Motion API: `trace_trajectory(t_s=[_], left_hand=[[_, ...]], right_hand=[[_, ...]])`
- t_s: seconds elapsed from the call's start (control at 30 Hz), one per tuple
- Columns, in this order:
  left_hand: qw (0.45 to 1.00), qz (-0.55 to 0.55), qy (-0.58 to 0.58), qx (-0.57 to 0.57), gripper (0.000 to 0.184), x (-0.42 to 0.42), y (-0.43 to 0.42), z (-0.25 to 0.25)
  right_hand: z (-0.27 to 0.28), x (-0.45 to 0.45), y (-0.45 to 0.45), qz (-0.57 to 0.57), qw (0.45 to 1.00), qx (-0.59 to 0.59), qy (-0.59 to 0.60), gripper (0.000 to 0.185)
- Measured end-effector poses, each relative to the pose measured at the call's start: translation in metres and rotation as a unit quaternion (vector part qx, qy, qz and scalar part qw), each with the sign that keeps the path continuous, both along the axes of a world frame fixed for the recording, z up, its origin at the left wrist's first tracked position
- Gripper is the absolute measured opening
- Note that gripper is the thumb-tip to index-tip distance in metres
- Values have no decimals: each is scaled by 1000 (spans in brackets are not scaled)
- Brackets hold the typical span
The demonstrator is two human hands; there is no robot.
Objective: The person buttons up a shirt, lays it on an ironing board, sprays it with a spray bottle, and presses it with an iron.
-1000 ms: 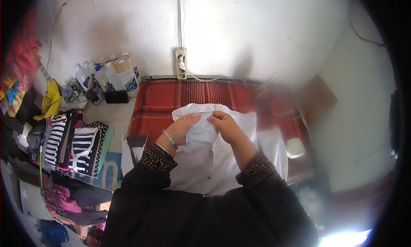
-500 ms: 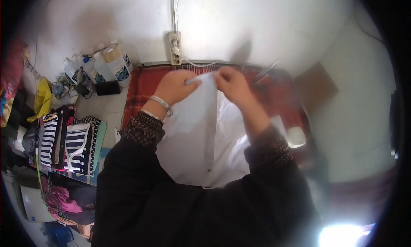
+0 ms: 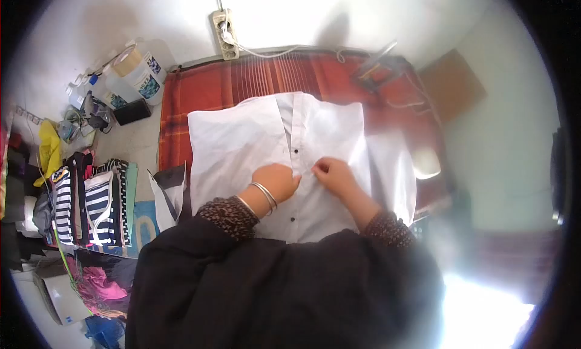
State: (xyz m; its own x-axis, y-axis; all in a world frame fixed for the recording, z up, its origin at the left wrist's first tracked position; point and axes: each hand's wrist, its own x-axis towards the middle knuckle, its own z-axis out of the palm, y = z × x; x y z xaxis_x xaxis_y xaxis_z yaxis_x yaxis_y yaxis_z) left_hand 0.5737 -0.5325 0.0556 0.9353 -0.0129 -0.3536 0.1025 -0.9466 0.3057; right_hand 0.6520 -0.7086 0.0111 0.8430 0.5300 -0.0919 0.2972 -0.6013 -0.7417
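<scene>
A white shirt [image 3: 236,134] with dark buttons down its front lies spread on a red plaid cloth [image 3: 212,79]. My left hand [image 3: 276,181], bangles at its wrist, is closed on the shirt beside the button strip. Across the strip, my right hand [image 3: 336,178] pinches the fabric with curled fingers. One dark button [image 3: 296,150] shows above the hands and another button [image 3: 293,219] below them. Near the top, the front gapes slightly.
To the left stand folded striped clothes [image 3: 100,210], bottles [image 3: 142,76] and a black box [image 3: 132,111]. A power strip [image 3: 226,37] hangs on the wall. At right are a blurred iron-like item [image 3: 378,67] and a white object [image 3: 426,163].
Both hands have come down from the top of the shirt toward my body. The shirt, previously lifted at its top edge, now lies flatter and wider. The view has shifted too.
</scene>
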Motion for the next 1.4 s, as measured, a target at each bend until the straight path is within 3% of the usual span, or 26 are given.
trace_trajectory(t_s=[0.13, 0.37, 0.57, 0.63, 0.73, 0.8, 0.93, 1.03, 1.1, 1.13, 1.23, 1.3, 1.33, 1.4], left_hand=[[996, 37, 79, 23, 45, 2, -12, -23], [997, 49, 25, 53, 30, 1, -10, -32], [986, 95, -61, -121, 30, -16, 13, -51], [954, 184, -112, -207, 30, -26, 10, -54], [938, 217, -135, -233, 30, -34, 7, -52], [922, 241, -134, -273, 27, -39, 3, -50], [894, 270, -131, -333, 24, -43, 0, -44], [909, 233, -174, -299, 24, -41, 5, -55], [911, 230, -182, -290, 24, -41, 6, -59], [913, 228, -190, -280, 25, -42, 6, -59], [919, 226, -181, -266, 25, -41, 6, -57], [922, 222, -184, -259, 25, -40, 6, -56], [925, 217, -186, -252, 24, -39, 6, -56], [923, 217, -183, -258, 24, -38, 6, -57]], right_hand=[[1, -39, 1, 70, 995, -72, -28, 18], [1, -46, 25, 68, 986, -117, -99, 17], [-17, -41, 42, 66, 985, -127, -96, 17], [-19, -39, 42, 47, 987, -113, -102, 15], [-15, -32, 39, 27, 996, -54, -57, 15], [-13, -30, 37, 0, 994, 1, 106, 15], [-26, -27, 40, 10, 992, 45, 114, 15], [-20, -38, 41, 0, 998, 26, 58, 15], [-23, -44, 42, 20, 979, -26, -199, 15], [-24, -45, 42, 19, 980, -26, -197, 15], [-26, -37, 45, 25, 985, -48, -167, 16], [-23, -28, 47, 21, 996, -27, 77, 17], [-20, -27, 45, 21, 996, -27, 77, 17], [-11, -27, 41, -14, 969, 42, 243, 18]])
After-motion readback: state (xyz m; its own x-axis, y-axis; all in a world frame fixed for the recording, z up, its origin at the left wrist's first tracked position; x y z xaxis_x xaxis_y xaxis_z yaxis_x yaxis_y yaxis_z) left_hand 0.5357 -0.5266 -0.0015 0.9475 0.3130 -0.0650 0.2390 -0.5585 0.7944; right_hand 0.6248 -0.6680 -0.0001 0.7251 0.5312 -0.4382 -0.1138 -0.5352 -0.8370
